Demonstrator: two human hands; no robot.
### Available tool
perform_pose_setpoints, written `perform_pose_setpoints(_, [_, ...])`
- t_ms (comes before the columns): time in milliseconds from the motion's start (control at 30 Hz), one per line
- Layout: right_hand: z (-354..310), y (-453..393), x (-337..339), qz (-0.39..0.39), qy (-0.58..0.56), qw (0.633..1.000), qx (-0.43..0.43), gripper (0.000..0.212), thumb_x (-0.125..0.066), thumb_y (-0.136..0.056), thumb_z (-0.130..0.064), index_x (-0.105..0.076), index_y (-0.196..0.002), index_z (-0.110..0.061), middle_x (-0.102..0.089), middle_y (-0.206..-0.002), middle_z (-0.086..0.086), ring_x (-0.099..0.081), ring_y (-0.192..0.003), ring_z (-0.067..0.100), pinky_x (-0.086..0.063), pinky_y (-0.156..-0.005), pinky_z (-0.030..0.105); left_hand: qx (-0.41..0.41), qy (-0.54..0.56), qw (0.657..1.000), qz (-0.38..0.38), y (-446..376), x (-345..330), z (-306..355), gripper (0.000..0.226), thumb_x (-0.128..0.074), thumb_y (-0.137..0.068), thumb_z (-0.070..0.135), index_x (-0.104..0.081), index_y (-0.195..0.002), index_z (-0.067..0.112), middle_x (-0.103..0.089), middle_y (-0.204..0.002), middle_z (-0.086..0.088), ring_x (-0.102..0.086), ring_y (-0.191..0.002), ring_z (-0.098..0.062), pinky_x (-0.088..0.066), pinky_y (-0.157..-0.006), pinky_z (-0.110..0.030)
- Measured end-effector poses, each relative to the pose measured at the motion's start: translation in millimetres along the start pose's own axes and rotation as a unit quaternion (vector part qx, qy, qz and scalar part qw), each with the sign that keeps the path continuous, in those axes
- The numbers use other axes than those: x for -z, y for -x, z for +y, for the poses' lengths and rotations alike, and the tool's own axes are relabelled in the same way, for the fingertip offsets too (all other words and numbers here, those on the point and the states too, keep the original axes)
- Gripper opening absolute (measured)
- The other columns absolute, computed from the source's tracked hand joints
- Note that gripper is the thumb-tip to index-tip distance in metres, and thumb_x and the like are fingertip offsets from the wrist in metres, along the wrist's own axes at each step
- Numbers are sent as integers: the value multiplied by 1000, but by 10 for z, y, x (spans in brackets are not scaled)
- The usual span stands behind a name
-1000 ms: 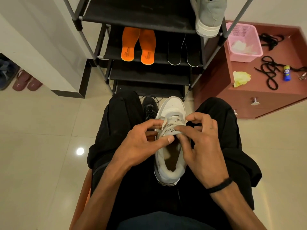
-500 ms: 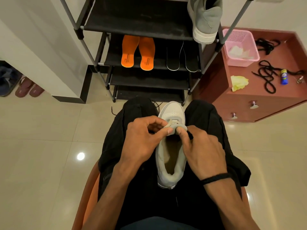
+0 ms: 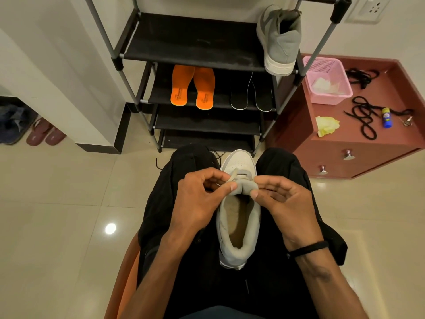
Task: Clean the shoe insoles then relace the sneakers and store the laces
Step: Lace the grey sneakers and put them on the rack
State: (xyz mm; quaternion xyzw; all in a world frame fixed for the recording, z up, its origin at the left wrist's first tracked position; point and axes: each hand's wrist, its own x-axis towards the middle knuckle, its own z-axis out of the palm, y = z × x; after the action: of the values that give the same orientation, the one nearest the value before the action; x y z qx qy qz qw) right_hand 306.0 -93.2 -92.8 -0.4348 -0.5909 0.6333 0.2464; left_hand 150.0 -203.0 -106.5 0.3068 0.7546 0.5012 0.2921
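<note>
The pale grey sneaker (image 3: pixel 239 210) lies on my lap between my thighs at the centre of the frame, its long axis running straight up and down the picture, toe toward the top and the shoe rack (image 3: pixel 195 49), heel toward the bottom and my body, opening facing up at me. My left hand (image 3: pixel 197 203) pinches the beige lace (image 3: pixel 232 177) just left of the tongue, fingers curled round it. My right hand (image 3: pixel 287 203) is curled at the tongue's right edge, thumb and forefinger pinching there, though I cannot tell whether they hold lace or tongue. On the rack's second shelf, upper centre, the orange insoles (image 3: pixel 193 87) and black insoles (image 3: pixel 251 93) lie side by side. Black laces (image 3: pixel 365 120) sprawl on the reddish cabinet (image 3: pixel 358 146) at the right.
</note>
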Motion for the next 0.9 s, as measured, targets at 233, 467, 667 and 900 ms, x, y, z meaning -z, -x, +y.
perform_pose_setpoints(233, [-20, -23, 51, 50, -149, 987, -27, 28, -82, -68, -12, -74, -94, -5, -75, -91, 17, -69, -84, 28, -59, -85, 39, 15, 29, 999, -12, -26, 16, -50, 17, -84, -86, 30, -80, -101, 24, -78, -93, 11, -74, -87, -8, -63, -81, -29])
perform_pose_setpoints(467, [-227, -111, 24, 49, -145, 988, 35, 27, -83, -72, -10, -74, -96, -4, -75, -95, 21, -70, -83, 27, -58, -80, 35, -7, 107, 994, 27, -85, 26, 167, 15, -83, -87, 21, -81, -102, 15, -80, -85, 1, -76, -75, -17, -64, -73, -30])
perform_pose_setpoints(667, [-579, -187, -1, 34, -91, 985, 140, 20, -83, -77, -5, -75, -95, -5, -76, -93, 16, -73, -85, 27, -60, -80, 34, -63, 128, 989, 43, -236, 121, 469, 17, -83, -88, 17, -81, -103, 11, -79, -82, -4, -76, -72, -18, -62, -71, -27])
perform_pose_setpoints(900, [-969, -231, 3, 28, -105, 974, 201, 21, -84, -78, -8, -75, -97, -7, -76, -96, 15, -73, -91, 30, -58, -77, 33, -134, 102, 985, 36, -351, 242, 824, 18, -82, -88, 16, -81, -105, 9, -80, -83, -3, -77, -72, -18, -62, -68, -25])
